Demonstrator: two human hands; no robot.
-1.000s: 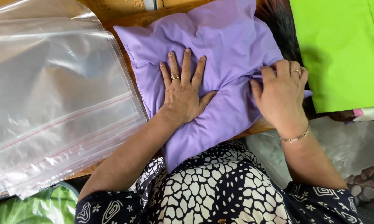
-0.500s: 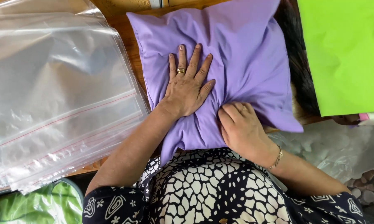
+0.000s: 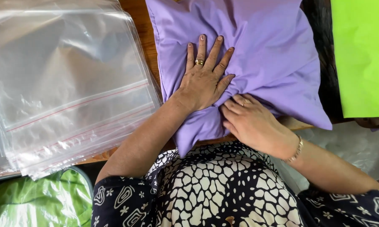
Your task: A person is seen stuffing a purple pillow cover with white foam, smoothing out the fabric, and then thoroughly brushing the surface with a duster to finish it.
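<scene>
A lilac pillow lies on the wooden table right in front of me. My left hand presses flat on its middle, fingers spread, with a ring on one finger. My right hand rests just below and to the right of it on the pillow's near part, fingers curled into the creased fabric, a thin bracelet at the wrist. The two hands almost touch. Neither hand lifts the pillow.
A stack of clear zip-top plastic bags covers the table's left side. A bright green sheet of fabric lies at the right. A green plastic bag sits low at the left, crumpled clear plastic low at the right.
My right hand has slid from the pillow's right edge down and left to beside my left hand. The view has shifted closer, and the left hand stays pressed on the pillow.
</scene>
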